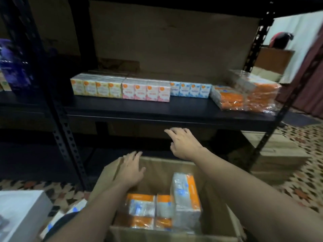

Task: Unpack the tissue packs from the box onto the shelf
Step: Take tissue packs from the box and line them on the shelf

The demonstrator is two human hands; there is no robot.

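From the head view, the left hand (130, 169) and right hand (183, 143) hover over the open brown cardboard box (157, 166). Each grip is spread and empty, probably reaching for its orange-and-white wrapped tissue packs (186, 198). Another wrapped stack (244, 96) sits at the right end of the black metal shelf (139, 109).

Open brown cardboard box (157, 173) on the floor holds orange-and-white plastic-wrapped tissue packs (141, 205) (one standing taller, on end); more wrapped packs (244, 96) lie stacked at the right end of the black metal shelf (139, 109).
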